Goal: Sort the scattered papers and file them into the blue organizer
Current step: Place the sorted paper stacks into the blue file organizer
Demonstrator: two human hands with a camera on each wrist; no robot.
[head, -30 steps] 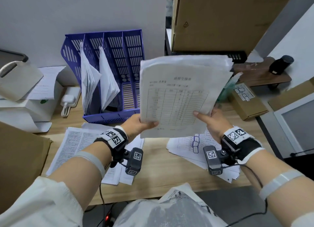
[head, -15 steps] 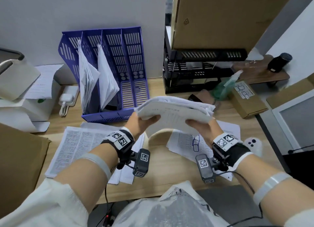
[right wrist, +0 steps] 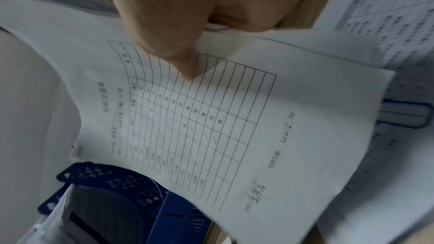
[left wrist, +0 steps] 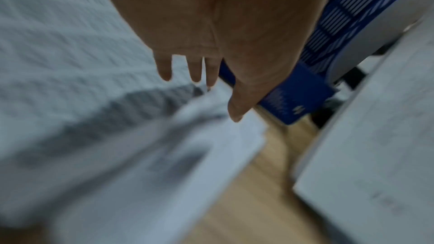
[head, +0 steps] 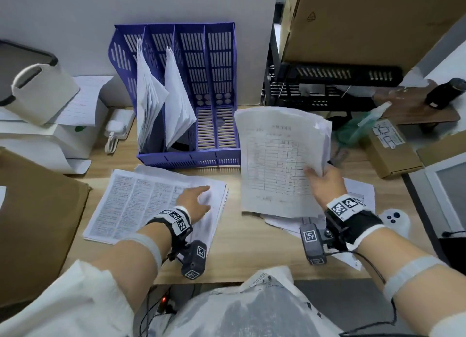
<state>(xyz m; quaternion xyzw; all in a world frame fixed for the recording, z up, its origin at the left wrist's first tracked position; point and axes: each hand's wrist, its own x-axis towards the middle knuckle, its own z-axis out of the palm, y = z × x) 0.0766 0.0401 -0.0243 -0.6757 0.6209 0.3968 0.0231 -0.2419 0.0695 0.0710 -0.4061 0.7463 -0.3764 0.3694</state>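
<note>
R hand (head: 325, 182) grips forms (head: 277, 160) – L hand (head: 195, 201) prob. over pile (head: 131, 200).

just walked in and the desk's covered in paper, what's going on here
A person is sorting papers. Their right hand grips a sheaf of table forms beside the blue organizer, whose two left slots already hold sheets. The left hand, fingers straight, reaches over a stack of printed pages on the desk.

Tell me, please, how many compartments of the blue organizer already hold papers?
2: of the blue organizer's four compartments, the leftmost and the one beside it hold papers; the two right ones look empty.
</note>
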